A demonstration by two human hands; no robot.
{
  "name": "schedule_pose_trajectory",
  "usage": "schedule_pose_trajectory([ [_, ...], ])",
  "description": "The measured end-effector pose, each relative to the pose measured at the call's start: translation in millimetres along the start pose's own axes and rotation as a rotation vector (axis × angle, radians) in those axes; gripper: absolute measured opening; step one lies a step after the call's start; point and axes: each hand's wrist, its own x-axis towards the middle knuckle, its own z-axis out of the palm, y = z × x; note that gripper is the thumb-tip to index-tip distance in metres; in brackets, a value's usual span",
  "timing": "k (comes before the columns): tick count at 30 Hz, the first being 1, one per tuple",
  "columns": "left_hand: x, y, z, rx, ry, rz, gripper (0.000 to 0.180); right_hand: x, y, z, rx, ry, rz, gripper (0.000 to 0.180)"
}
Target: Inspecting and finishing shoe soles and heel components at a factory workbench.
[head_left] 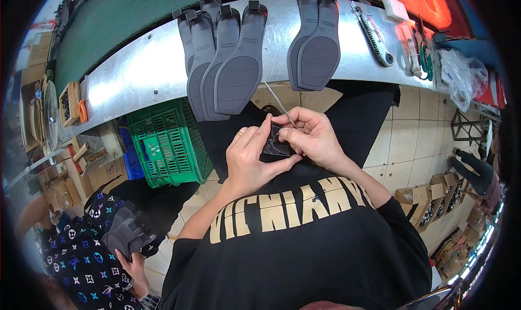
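Dark grey rubber makes up the small shoe part point(275, 146) held at the centre of the frame, close in front of the person's chest and off the tabletop point(141, 71), probably so that it sits near the eyes and can be turned freely for fine work. Left hand point(251, 157) comes up from the lower middle, wrist bent back, with its fingers point(259, 133) curled and its thumb pressed under the piece, so it is clamped on the part from the left and below; a ring shows on one finger. Right hand point(309, 136) reaches in from the right with the wrist cocked inward, its fingers pinched together on a thin metal rod point(279, 105) that slants up toward the upper left, the lower end meeting the part; it seems gripped like a pen for control of the tip. Both forearms angle inward so the hands touch each other, which would steady the work. Above, grey shoe soles point(228, 60) hang in overlapping rows over the near edge of the shiny metal tabletop, heels up, within easy reach. A utility knife point(374, 36) lies at the upper right of that surface. A green plastic crate point(165, 141) stands on the floor to the left, and at the lower left another person's hand point(133, 264) holds a grey shoe piece point(126, 235).
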Motion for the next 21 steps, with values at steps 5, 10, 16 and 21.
schedule_pose_trajectory([
  [5,0,0,1,-0.016,0.016,-0.016,0.079,1,-3,-2,0.030,0.009,0.104,0.024],
  [10,-1,0,0,-0.057,0.008,-0.063,0.077,2,-1,-5,0.042,-0.001,0.097,0.027],
  [16,-3,-4,3,-0.128,0.005,-0.131,0.076,1,1,2,-0.043,-0.010,0.014,0.028],
  [21,-2,-3,1,-0.200,-0.016,-0.170,0.075,3,9,3,-0.052,0.008,-0.039,0.028],
])
